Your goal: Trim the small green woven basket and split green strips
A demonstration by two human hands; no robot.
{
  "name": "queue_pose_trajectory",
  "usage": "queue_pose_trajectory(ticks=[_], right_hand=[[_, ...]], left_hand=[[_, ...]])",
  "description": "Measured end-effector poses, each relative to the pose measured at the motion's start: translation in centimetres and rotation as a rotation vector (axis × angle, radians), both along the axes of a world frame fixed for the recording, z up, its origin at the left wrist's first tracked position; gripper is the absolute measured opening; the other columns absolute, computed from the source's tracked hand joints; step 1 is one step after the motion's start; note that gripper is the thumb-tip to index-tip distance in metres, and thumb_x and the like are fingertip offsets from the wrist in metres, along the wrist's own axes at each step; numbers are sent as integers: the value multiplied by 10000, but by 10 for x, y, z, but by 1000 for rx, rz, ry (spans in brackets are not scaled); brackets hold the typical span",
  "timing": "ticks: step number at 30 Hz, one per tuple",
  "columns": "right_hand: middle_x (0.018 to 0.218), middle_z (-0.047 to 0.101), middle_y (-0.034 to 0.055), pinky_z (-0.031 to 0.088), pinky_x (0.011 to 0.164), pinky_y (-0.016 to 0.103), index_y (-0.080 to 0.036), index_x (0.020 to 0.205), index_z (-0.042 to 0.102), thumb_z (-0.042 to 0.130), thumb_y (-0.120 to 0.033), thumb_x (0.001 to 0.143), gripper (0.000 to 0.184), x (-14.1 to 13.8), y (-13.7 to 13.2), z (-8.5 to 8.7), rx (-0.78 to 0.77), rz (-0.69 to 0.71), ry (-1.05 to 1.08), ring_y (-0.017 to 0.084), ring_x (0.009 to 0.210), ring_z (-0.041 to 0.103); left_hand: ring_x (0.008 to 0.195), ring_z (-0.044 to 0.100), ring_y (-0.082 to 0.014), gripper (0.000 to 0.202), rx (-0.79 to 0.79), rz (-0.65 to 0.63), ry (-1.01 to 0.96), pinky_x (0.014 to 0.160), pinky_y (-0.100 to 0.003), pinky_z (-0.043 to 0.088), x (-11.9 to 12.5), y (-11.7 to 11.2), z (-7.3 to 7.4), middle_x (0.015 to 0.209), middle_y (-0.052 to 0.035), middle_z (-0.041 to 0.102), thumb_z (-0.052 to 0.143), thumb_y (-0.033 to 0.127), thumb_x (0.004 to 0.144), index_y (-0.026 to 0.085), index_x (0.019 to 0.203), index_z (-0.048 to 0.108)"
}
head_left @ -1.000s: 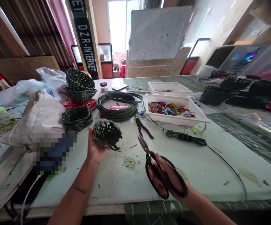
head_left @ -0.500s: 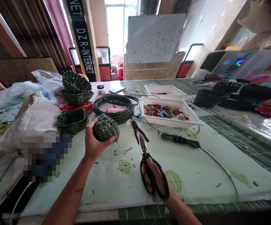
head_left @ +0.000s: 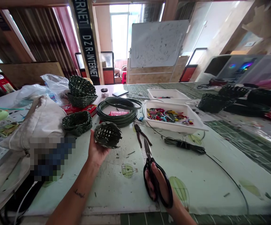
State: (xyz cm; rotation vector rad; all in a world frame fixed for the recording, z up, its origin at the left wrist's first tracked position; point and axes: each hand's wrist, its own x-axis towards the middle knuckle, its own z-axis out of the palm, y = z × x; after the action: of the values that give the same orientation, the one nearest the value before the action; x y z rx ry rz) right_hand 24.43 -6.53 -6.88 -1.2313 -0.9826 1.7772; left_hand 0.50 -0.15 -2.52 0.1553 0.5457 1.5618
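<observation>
The hands are held well apart: a small green woven basket [head_left: 107,135] is cradled on the palm of the left hand [head_left: 98,151], while black scissors [head_left: 147,149] are gripped, blades up, in the right hand [head_left: 160,187], near pliers [head_left: 140,135] on the table [head_left: 116,190]

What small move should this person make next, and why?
Probably bring the black-handled scissors in the right hand to the small dark green woven basket in the left hand: a strip end seems to stick out near its edge.
</observation>
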Motion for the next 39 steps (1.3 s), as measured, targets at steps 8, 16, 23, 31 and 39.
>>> queue_pose_trajectory(ticks=[8, 16, 23, 31, 39], right_hand=[[447, 382, -74, 305, 326, 177, -167, 733, 504, 473, -794, 733, 627, -7, 0, 8, 56, 87, -87, 62, 321, 337], [524, 370, -55, 329, 404, 197, -161, 766, 490, 379, -802, 790, 651, -30, 3, 4, 352, 209, -167, 76, 426, 344], [529, 368, -40, 326, 432, 212, -174, 739, 467, 363, -822, 780, 658, -44, 0, 12, 458, 258, -256, 93, 448, 379], [484, 418, -40, 315, 375, 173, -164, 732, 470, 284, -881, 734, 741, -54, -3, 18, 370, 319, -270, 77, 384, 414], [487, 411, -47, 306, 355, 175, -168, 732, 465, 290, -903, 702, 755, -63, 0, 16, 329, 293, -264, 72, 368, 403]], left_hand=[[1109, 612, -282, 475, -31, 65, 19, 937, -507, 512, 7, -4, 5, 1127, -110, 688, 573, 493, 842, 171, 1192, 599], [1155, 588, -252, 428, -95, 229, 163, 896, -389, 552, 16, -5, -8, 1205, -59, 651, 719, 361, 763, 259, 1157, 586], [1157, 570, -235, 483, -93, 288, 318, 860, -315, 541, 21, -13, -10, 1209, -14, 617, 780, 263, 697, 298, 1126, 561], [1008, 603, -142, 540, -17, 405, 523, 830, -242, 496, 26, -18, -14, 1112, 35, 627, 794, 306, 673, 365, 1140, 528], [1013, 580, -146, 504, -43, 386, 520, 778, -214, 481, 26, -17, -16, 1144, 26, 595, 786, 314, 680, 351, 1111, 527]])
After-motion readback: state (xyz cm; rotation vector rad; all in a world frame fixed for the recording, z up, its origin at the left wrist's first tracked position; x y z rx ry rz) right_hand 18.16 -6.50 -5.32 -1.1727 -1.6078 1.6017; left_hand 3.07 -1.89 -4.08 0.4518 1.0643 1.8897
